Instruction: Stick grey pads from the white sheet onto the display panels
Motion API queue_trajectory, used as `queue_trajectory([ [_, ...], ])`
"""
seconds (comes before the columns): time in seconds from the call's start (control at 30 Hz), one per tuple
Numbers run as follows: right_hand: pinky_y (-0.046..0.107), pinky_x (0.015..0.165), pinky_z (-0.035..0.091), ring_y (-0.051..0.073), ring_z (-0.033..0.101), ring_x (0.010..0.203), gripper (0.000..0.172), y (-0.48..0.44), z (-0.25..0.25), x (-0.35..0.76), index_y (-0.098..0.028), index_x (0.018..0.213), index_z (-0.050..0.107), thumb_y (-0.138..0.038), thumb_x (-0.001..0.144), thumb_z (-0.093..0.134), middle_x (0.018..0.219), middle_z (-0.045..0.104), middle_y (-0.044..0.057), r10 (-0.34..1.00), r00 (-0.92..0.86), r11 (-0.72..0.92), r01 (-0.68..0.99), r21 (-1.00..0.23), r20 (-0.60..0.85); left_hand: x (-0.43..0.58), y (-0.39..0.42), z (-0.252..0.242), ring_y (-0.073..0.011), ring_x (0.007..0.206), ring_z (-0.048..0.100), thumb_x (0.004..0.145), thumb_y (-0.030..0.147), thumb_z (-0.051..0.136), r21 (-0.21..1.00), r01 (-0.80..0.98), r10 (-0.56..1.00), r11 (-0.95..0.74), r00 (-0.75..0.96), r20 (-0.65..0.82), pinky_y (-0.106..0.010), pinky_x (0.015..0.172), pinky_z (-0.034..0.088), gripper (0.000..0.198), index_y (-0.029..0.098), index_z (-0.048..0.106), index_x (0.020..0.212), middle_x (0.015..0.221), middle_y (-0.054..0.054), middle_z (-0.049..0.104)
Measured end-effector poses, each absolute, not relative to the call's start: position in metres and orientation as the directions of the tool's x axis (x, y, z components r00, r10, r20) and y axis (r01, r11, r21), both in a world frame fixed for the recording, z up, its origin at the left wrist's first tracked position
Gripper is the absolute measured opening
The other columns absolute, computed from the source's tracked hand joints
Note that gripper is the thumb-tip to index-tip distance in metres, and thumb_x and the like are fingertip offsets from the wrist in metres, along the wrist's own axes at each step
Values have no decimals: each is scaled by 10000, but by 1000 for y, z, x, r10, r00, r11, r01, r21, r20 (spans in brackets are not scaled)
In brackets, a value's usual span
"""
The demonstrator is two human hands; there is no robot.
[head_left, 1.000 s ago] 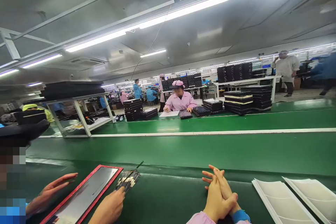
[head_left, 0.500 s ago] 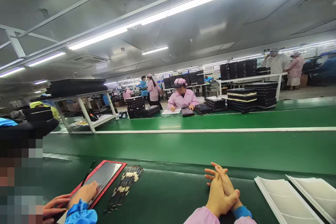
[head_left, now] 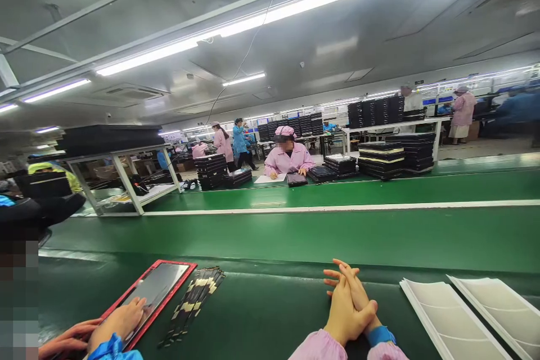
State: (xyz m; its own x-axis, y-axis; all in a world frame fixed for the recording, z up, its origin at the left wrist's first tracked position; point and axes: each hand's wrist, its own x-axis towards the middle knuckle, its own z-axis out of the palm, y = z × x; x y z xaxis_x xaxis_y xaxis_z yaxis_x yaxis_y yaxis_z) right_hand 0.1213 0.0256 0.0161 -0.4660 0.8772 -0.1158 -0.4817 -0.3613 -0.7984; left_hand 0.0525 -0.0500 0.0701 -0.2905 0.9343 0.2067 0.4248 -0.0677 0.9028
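Observation:
My left hand and my right hand rest against each other above the dark green worktop, pink sleeves behind them. Their fingers are interlaced and stretched out, the tips poking out past each other, and neither hand holds an object. A blue band circles my right wrist. Nearest on the right lie two stacks of white sheets, the closer stack and a farther stack. To the left, thin black strips with pale patches lie fanned out on the worktop.
At far left, a co-worker's hand in a blue sleeve touches a dark glossy panel in a red frame. Beyond the green belt, a person in pink sits among black stacks. A white rack stands left.
The view has swung slightly right, shifting the scene leftward. My hands stay interlaced. The co-worker's hand remains on the red-framed panel. Background people have changed places.

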Motion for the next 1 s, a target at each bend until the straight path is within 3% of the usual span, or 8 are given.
queue_trajectory([
  [0.23, 358, 670, 505, 225, 650, 805, 507, 24, 16, 121, -254, 1173, 441, -521, 757, 555, 901, 679, 42, 882, -458, -352, -492, -796, -107, 73, -36, 61, -184, 993, 548, 861, 330, 498, 906, 389, 974, -165, -79, 211, -395, 838, 474, 290, 203, 519, 1120, 1178, -67, 529],
  [0.33, 359, 670, 504, 230, 651, 799, 544, 22, 20, 121, -253, 1166, 468, -535, 716, 588, 884, 682, 42, 891, -438, -347, -492, -799, -117, 74, -30, 54, -244, 1137, 466, 780, 305, 598, 899, 397, 975, -187, -39, 220, -456, 983, 361, 459, 200, 470, 1208, 1274, -82, 474],
  [0.47, 366, 662, 503, 234, 652, 780, 617, 20, 24, 121, -246, 1164, 493, -552, 648, 637, 866, 688, 51, 900, -413, -351, -494, -795, -140, 73, -24, 43, -280, 1263, 332, 670, 246, 625, 887, 420, 977, -190, -8, 214, -412, 1096, 203, 675, 197, 392, 1301, 1360, -70, 408],
  [0.63, 360, 660, 502, 226, 651, 781, 562, 23, 19, 121, -249, 1164, 462, -538, 702, 600, 878, 684, 48, 892, -437, -346, -490, -800, -118, 74, -24, 43, -293, 1281, 304, 652, 289, 601, 887, 425, 977, -180, -27, 210, -417, 1098, 189, 686, 206, 395, 1301, 1354, -65, 419],
  [0.77, 366, 683, 499, 227, 647, 805, 523, 25, 14, 121, -263, 1175, 445, -538, 744, 556, 905, 679, 47, 891, -441, -332, -483, -811, -102, 79, -25, 53, -298, 1288, 300, 643, 330, 613, 906, 397, 984, -151, -25, 175, -397, 1095, 209, 674, 292, 405, 1283, 1338, -36, 437],
  [1.0, 374, 670, 492, 260, 643, 816, 488, 24, 16, 121, -270, 1124, 488, -544, 729, 568, 889, 678, 62, 893, -435, -345, -491, -800, -118, 82, -28, 62, -319, 1259, 346, 635, 368, 623, 907, 400, 988, -134, -22, 156, -408, 1080, 238, 691, 317, 388, 1283, 1324, -41, 451],
])
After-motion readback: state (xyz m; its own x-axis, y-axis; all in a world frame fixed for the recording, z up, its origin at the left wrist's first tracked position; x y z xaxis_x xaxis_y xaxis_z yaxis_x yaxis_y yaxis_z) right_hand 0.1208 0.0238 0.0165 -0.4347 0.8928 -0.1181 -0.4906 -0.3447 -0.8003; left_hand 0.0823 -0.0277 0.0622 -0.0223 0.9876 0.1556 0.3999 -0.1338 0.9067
